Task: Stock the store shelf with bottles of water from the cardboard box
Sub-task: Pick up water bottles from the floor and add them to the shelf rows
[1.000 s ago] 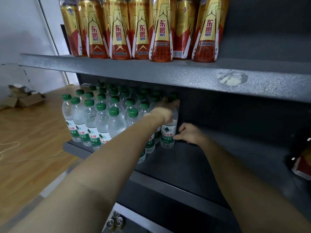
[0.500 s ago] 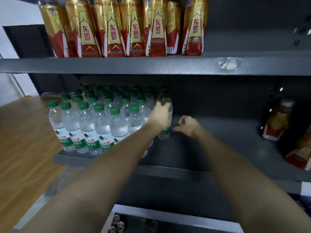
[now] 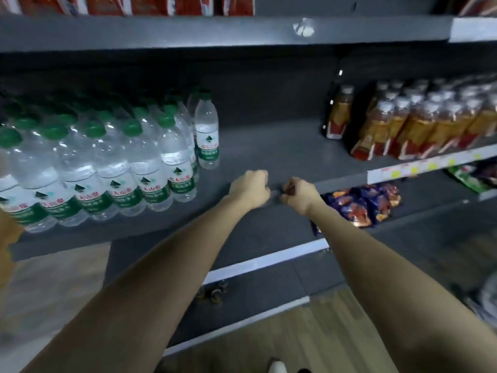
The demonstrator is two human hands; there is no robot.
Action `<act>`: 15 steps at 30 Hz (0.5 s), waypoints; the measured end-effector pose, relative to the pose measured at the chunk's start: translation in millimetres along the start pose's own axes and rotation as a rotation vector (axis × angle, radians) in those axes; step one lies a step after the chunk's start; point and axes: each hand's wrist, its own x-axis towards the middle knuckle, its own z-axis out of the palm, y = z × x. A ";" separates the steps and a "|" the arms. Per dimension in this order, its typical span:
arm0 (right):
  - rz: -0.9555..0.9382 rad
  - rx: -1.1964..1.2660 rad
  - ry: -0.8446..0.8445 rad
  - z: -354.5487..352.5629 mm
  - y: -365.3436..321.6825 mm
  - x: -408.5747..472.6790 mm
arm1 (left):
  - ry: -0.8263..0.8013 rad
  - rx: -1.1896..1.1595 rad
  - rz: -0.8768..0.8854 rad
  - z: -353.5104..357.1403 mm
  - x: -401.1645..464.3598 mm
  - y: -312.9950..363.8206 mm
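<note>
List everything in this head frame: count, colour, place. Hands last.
water bottles: many, clear with green caps, left of middle shelf
single water bottle: one, clear, right end of that group, upright
middle shelf: one, dark grey, bare between water and amber drinks
amber drink bottles: many, white caps, right of shelf
red-gold bottles: several, top shelf, only bases visible
snack bags: several, blue-orange, lower shelf right
left hand: fingers curled, holds nothing visible
right hand: fingers curled, contents unclear

bare shelf [image 3: 269, 141] between water bottles [image 3: 113, 168], juice bottles [image 3: 403, 125]
</note>
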 end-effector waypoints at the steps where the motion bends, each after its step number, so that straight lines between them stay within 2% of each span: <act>1: 0.027 -0.025 -0.006 0.2 13.2 -11.0 | -0.048 -0.004 0.033 13.3 -1.3 8.4; 5: 0.173 -0.078 -0.060 1.4 75.0 -51.3 | -0.252 0.017 0.160 77.4 -9.6 44.5; 9: 0.327 0.001 -0.064 10.1 146.8 -84.6 | -0.406 0.051 0.184 141.4 -16.0 83.0; 15: 0.610 0.189 -0.105 68.7 260.1 -164.8 | -0.661 0.199 0.277 254.2 -52.2 124.1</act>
